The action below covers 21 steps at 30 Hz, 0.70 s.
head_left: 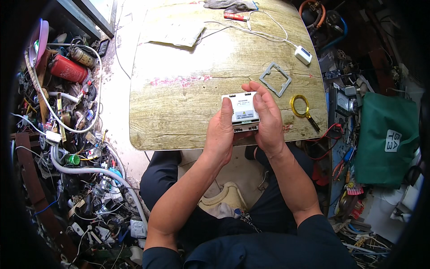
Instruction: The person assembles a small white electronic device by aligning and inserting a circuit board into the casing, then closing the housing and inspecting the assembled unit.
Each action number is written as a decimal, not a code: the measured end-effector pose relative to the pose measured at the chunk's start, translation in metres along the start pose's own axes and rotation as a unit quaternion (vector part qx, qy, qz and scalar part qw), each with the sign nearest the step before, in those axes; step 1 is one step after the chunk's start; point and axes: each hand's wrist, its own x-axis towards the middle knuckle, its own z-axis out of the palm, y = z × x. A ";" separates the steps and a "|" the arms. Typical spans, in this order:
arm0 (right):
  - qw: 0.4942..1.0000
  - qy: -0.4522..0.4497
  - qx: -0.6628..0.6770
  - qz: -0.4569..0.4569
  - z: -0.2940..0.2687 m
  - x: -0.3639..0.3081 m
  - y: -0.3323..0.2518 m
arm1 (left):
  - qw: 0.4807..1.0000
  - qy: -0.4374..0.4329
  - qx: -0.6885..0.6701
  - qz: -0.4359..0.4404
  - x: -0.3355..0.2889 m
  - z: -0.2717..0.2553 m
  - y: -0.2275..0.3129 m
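Note:
Between both hands, above the table's near edge, I hold a white square electrical module. Its labelled face is turned up, and a green terminal shows along its near side. My left hand grips the left side with the thumb on top. On the right side my right hand closes round it, thumb on the upper face and fingertips past the far corner. The undersides of the fingers are hidden. Beyond the right hand lies a grey square frame. A yellow-rimmed magnifying glass with a dark handle rests to its right.
The wooden-topped table carries a white adapter with its cable, a red cylinder, a pale packet and a grey glove. Heaped parts and a red extinguisher crowd the left; a green bag hangs right.

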 end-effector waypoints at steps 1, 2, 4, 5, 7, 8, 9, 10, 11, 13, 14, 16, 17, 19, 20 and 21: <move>1.000 -0.001 0.000 0.000 0.000 0.000 0.000 | 1.000 0.001 0.000 0.000 0.000 0.000 0.000; 1.000 -0.001 0.001 0.000 0.000 0.000 0.000 | 1.000 0.001 0.001 0.000 0.000 0.000 0.000; 1.000 -0.003 0.004 0.001 0.001 0.000 -0.001 | 1.000 0.001 0.005 -0.001 0.000 0.000 0.001; 1.000 -0.004 0.006 0.003 0.001 0.000 -0.001 | 1.000 0.001 0.003 -0.002 -0.001 0.001 0.001; 1.000 -0.004 0.009 0.005 0.001 0.000 -0.002 | 1.000 0.001 -0.001 -0.003 -0.001 0.002 0.002; 1.000 -0.004 0.009 0.005 0.002 0.000 -0.002 | 1.000 0.001 0.000 -0.004 -0.001 0.002 0.002; 1.000 -0.004 0.009 0.004 0.002 0.000 -0.002 | 1.000 0.000 0.000 -0.004 -0.001 0.002 0.002; 1.000 -0.005 0.011 0.005 0.002 -0.001 -0.003 | 1.000 0.000 0.001 -0.004 -0.001 0.002 0.002; 1.000 -0.006 0.014 0.006 0.002 -0.001 -0.003 | 1.000 -0.001 0.001 -0.004 -0.001 0.002 0.002; 1.000 -0.007 0.016 0.007 0.002 -0.001 -0.003 | 1.000 -0.003 0.001 -0.004 0.000 0.001 0.001; 1.000 -0.006 0.015 0.006 0.002 -0.001 -0.003 | 1.000 -0.005 0.002 -0.003 0.000 0.000 0.000; 1.000 -0.007 0.015 0.004 0.002 -0.001 -0.003 | 1.000 -0.007 0.003 0.000 0.001 -0.001 0.000; 1.000 -0.007 0.014 0.004 0.002 0.000 -0.002 | 1.000 -0.006 0.002 0.000 0.000 -0.001 0.000; 1.000 -0.007 0.013 0.004 0.001 -0.001 -0.002 | 1.000 -0.004 -0.001 0.000 0.000 0.001 0.001; 1.000 -0.007 0.013 0.004 0.001 -0.001 -0.002 | 1.000 -0.004 -0.002 0.001 0.000 0.000 0.000; 1.000 -0.007 0.013 0.004 0.001 -0.001 -0.002 | 1.000 -0.004 -0.004 0.002 0.000 0.000 0.000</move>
